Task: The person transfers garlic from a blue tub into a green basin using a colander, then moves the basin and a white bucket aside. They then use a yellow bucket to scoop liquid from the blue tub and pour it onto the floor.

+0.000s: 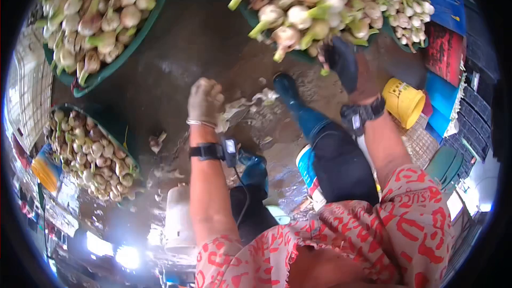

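Observation:
My left hand [205, 100], in a pale glove, is closed in a fist above the wet floor; its palm and anything inside are hidden. My right hand [341, 64], in a dark glove, reaches to the near edge of a large green tub heaped with white onions [298, 17] that have short green stem stubs. Its fingers are blurred beside the lowest onions, and I cannot tell whether they grip one. Both wrists carry black straps with small devices. Onion skins [261, 104] litter the floor beyond my left hand.
A green tub [140, 40] of onions stands at upper left, another tub of onions [90, 152] below it. More small onions [402, 8] lie at upper right. A yellow bucket [404, 102] lies tilted on the right, near blue and red containers. A white bucket [178, 216] stands beside my left arm.

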Action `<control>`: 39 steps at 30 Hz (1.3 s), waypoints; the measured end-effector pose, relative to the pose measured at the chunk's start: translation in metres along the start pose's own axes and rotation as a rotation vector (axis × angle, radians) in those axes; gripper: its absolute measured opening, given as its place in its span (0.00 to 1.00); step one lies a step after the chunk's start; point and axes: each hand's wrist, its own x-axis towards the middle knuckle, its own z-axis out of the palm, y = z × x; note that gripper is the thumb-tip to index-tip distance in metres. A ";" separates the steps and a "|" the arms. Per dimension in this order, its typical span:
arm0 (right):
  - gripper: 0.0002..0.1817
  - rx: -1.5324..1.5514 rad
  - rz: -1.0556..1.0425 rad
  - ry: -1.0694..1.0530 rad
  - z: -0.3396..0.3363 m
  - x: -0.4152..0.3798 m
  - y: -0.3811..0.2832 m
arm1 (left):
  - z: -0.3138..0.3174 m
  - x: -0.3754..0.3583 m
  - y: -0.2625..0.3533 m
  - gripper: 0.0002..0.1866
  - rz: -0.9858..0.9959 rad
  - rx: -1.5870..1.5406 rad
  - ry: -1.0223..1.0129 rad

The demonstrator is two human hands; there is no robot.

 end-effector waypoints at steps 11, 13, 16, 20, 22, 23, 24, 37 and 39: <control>0.16 -0.363 0.219 0.860 -0.220 0.066 0.071 | 0.177 0.081 0.095 0.20 -0.324 -0.382 0.087; 0.22 0.180 0.122 0.424 -0.210 0.065 0.049 | 0.186 0.083 0.130 0.22 -0.298 -0.201 0.197; 0.19 -0.410 0.024 0.377 -0.239 0.089 0.075 | 0.185 0.091 0.120 0.25 -0.333 -0.280 0.222; 0.18 -1.074 -0.068 0.275 -0.244 0.086 0.084 | 0.202 0.082 0.085 0.17 -0.225 -0.310 0.294; 0.20 -1.059 -0.048 0.290 -0.221 0.078 0.061 | 0.216 0.088 0.082 0.14 -0.138 -0.209 0.420; 0.25 -0.917 0.003 0.312 -0.212 0.078 0.052 | 0.217 0.089 0.086 0.13 -0.107 -0.220 0.448; 0.25 -0.737 0.126 0.335 -0.205 0.074 0.049 | 0.210 0.090 0.083 0.13 -0.056 -0.206 0.434; 0.14 0.396 0.312 0.422 -0.010 0.007 0.237 | 0.011 0.094 0.151 0.14 -0.146 -0.084 0.238; 0.17 0.346 0.266 0.547 0.037 -0.027 0.208 | -0.030 0.073 0.133 0.13 -0.061 0.116 0.282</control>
